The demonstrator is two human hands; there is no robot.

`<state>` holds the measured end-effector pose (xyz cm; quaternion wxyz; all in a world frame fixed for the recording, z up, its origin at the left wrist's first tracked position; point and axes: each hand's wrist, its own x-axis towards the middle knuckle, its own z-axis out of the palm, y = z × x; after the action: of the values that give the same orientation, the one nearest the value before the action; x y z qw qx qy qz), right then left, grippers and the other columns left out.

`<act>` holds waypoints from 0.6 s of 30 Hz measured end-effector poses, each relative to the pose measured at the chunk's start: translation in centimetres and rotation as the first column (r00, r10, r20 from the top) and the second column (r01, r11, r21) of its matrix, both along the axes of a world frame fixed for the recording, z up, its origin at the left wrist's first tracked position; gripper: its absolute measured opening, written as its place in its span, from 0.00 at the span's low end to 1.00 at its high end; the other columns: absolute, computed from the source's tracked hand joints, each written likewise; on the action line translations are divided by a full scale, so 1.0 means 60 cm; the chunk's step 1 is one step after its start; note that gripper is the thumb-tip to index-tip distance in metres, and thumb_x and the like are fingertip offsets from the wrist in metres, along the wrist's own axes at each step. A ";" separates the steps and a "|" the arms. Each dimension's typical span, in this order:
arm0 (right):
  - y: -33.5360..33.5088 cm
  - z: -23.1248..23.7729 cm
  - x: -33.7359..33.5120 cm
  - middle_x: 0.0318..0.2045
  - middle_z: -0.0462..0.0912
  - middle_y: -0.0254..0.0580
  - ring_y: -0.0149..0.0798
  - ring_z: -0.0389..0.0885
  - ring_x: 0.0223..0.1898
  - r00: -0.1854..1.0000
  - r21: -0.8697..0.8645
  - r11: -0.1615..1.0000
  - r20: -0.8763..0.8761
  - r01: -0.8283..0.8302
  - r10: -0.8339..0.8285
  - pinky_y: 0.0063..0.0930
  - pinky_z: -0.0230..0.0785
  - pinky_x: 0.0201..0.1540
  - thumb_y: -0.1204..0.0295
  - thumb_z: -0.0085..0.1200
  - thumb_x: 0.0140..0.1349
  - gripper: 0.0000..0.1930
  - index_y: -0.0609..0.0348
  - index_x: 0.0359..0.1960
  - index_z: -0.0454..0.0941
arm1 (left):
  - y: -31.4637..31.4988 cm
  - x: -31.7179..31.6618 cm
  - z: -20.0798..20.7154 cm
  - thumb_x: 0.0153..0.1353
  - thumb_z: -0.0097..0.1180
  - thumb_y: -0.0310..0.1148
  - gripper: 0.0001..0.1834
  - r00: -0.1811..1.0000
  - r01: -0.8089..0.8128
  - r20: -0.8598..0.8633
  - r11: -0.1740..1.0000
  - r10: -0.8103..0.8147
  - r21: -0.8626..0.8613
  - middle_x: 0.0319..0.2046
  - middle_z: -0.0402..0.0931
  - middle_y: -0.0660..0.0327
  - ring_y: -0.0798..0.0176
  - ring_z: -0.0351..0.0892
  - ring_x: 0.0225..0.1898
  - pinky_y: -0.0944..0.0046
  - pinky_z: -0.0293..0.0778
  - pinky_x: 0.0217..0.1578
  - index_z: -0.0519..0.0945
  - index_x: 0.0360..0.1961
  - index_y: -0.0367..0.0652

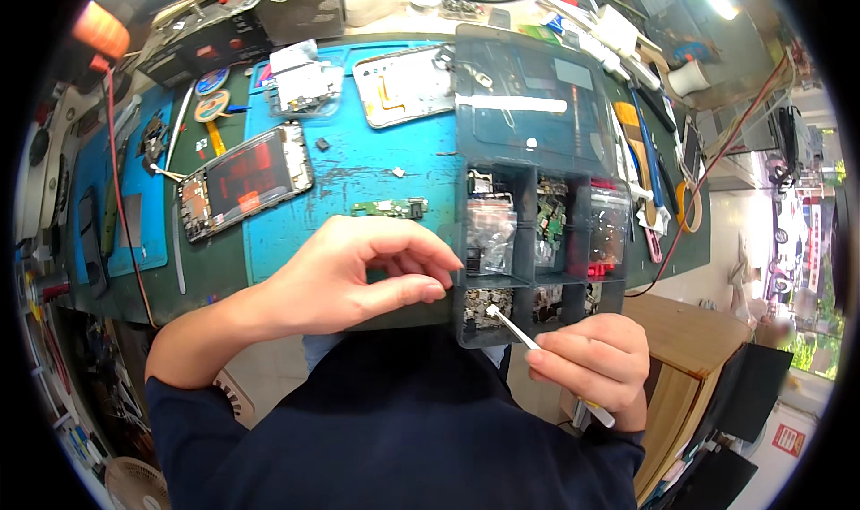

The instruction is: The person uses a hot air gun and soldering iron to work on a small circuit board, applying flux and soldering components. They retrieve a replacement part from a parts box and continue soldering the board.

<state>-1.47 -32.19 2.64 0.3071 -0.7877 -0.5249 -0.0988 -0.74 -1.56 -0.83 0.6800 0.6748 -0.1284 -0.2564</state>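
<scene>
My right hand [591, 362] is closed around white tweezers [518, 332]. Their tips reach into the front left compartment of a dark plastic parts box [528, 281], where a small pale piece [493, 310] shows at the tips among many tiny metal parts [479, 300]. Whether the tips grip that piece I cannot tell. Empty, with thumb and fingers apart, my left hand [367, 272] hovers at the box's left edge. Just beyond it a narrow green circuit board [390, 208] lies on the blue mat [358, 165]. Other compartments hold a clear plastic bag [491, 241] and green circuit boards [550, 219].
The box's clear lid [533, 98] leans open at the back. An opened phone [246, 183] lies to the left, a phone housing [405, 87] farther back. A clear tray of parts [305, 89] stands behind. Brushes [632, 125] and tape [688, 207] lie right; a wooden cabinet [694, 335] stands beside me.
</scene>
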 end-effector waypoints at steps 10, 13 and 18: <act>0.000 -0.018 0.015 0.26 0.82 0.35 0.34 0.80 0.22 0.982 0.116 0.992 -0.186 0.044 -0.022 0.24 0.72 0.23 0.73 0.74 0.49 0.12 0.60 0.35 0.85 | 0.009 0.009 -0.008 0.70 0.59 0.23 0.11 0.990 -0.140 -0.006 0.990 0.140 -0.026 0.43 0.83 0.57 0.68 0.84 0.42 0.68 0.81 0.44 0.81 0.51 0.33; 0.005 -0.023 0.019 0.27 0.82 0.35 0.34 0.81 0.23 0.982 0.129 0.989 -0.180 0.076 -0.052 0.25 0.71 0.22 0.73 0.73 0.50 0.12 0.59 0.35 0.85 | 0.011 0.010 -0.012 0.70 0.59 0.24 0.11 0.988 -0.151 -0.023 0.988 0.150 -0.029 0.43 0.83 0.57 0.68 0.84 0.42 0.68 0.81 0.44 0.81 0.51 0.33; 0.010 -0.030 0.019 0.28 0.82 0.36 0.33 0.80 0.23 0.980 0.097 0.995 -0.196 0.029 -0.009 0.25 0.71 0.23 0.71 0.73 0.50 0.13 0.59 0.35 0.84 | 0.013 0.013 -0.011 0.70 0.59 0.25 0.11 0.987 -0.161 -0.018 0.987 0.161 0.001 0.42 0.82 0.57 0.67 0.84 0.41 0.68 0.81 0.43 0.81 0.51 0.33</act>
<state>-0.33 -31.61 0.85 0.3950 -0.7823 -0.4790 -0.0499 0.06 -0.77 -1.47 0.6999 0.6803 -0.0675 -0.2067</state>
